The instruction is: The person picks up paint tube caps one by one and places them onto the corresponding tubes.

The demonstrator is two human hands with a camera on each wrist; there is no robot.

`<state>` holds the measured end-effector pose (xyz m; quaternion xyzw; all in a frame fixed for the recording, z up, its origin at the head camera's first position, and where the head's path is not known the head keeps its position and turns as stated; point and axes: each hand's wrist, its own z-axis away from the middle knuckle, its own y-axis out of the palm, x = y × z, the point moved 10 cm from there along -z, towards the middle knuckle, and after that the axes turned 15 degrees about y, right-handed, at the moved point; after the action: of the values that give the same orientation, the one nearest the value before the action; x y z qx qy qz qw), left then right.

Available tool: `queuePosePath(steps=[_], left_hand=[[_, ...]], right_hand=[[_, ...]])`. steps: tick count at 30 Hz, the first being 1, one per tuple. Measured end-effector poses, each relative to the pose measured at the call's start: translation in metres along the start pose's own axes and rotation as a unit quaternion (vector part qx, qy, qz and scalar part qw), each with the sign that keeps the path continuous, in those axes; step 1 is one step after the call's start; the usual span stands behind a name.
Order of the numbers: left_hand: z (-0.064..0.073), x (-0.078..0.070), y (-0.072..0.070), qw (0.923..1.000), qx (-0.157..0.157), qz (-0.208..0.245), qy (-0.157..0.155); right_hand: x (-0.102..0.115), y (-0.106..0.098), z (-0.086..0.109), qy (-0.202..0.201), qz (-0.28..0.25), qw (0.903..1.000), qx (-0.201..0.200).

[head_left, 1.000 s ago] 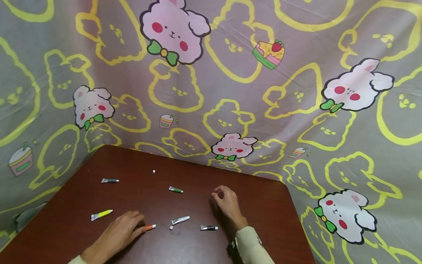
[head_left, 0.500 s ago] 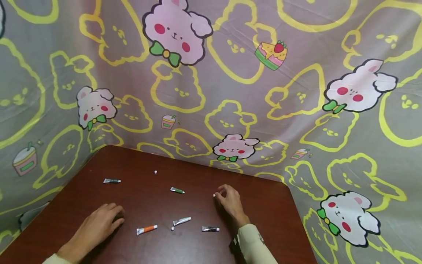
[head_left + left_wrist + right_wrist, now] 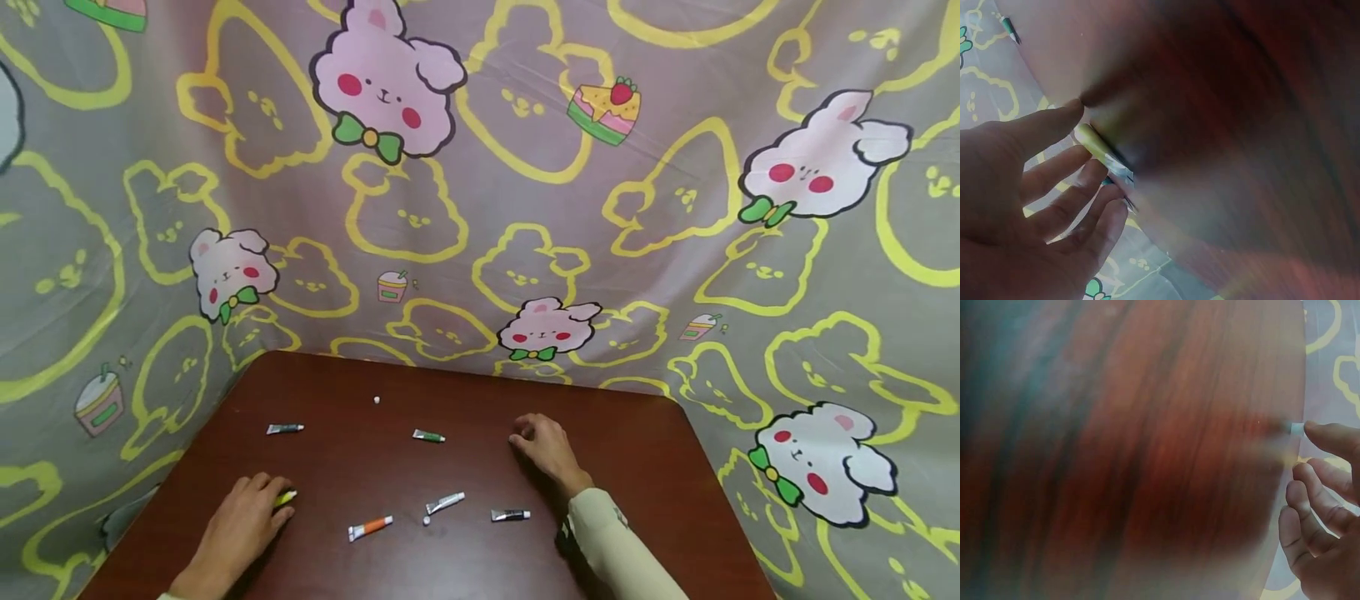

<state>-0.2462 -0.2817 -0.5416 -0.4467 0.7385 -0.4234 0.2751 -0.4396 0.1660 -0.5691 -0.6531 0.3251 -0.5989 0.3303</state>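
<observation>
In the head view my left hand is over a yellow paint tube, mostly covering it. The left wrist view shows that yellow tube on the table between thumb and fingertips, the fingers loosely bent. My right hand rests at the table's right side, fingers loosely curled. A small whitish cap shows right at its thumb tip in the right wrist view; the head view hides it. Nearest the left hand lies an orange paint tube. A green tube is left of the right hand.
A white tube and a black tube lie between the hands, with a loose cap beside the white one. Farther back are a dark teal tube and another cap. Patterned cloth surrounds the wooden table.
My left hand has left the orange tube and moved left onto the yellow tube. My right hand has stayed nearly in place. The head view has shifted slightly.
</observation>
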Motion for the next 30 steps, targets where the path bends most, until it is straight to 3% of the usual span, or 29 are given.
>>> queuePosePath(steps=[2, 5, 10, 15, 19, 25, 30], left_hand=[[0.000, 0.001, 0.003, 0.9993, 0.029, 0.011, -0.022], [-0.003, -0.001, 0.005, 0.9978, 0.047, 0.024, -0.041], [0.001, -0.005, 0.009, 0.9963, 0.057, 0.041, -0.050], [0.007, -0.001, 0.006, 0.9945, 0.072, 0.041, -0.064], [0.007, -0.002, 0.015, 0.9935, 0.074, 0.048, -0.073], [0.010, 0.005, 0.025, 0.9863, 0.123, 0.065, -0.088], [0.007, 0.011, 0.020, 0.9842, 0.141, 0.062, -0.088]], right_hand=[[0.000, 0.002, -0.001, -0.002, 0.002, 1.0000, 0.009], [0.001, -0.001, -0.004, -0.015, 0.011, 0.9998, 0.012], [0.003, -0.003, -0.004, -0.024, 0.021, 0.9994, 0.015], [0.010, 0.005, -0.001, -0.031, 0.030, 0.9988, 0.023], [0.014, -0.002, -0.007, -0.048, 0.045, 0.9978, 0.006], [0.013, -0.003, -0.004, -0.041, 0.039, 0.9983, 0.009], [0.010, 0.001, 0.007, -0.041, 0.022, 0.9988, 0.017]])
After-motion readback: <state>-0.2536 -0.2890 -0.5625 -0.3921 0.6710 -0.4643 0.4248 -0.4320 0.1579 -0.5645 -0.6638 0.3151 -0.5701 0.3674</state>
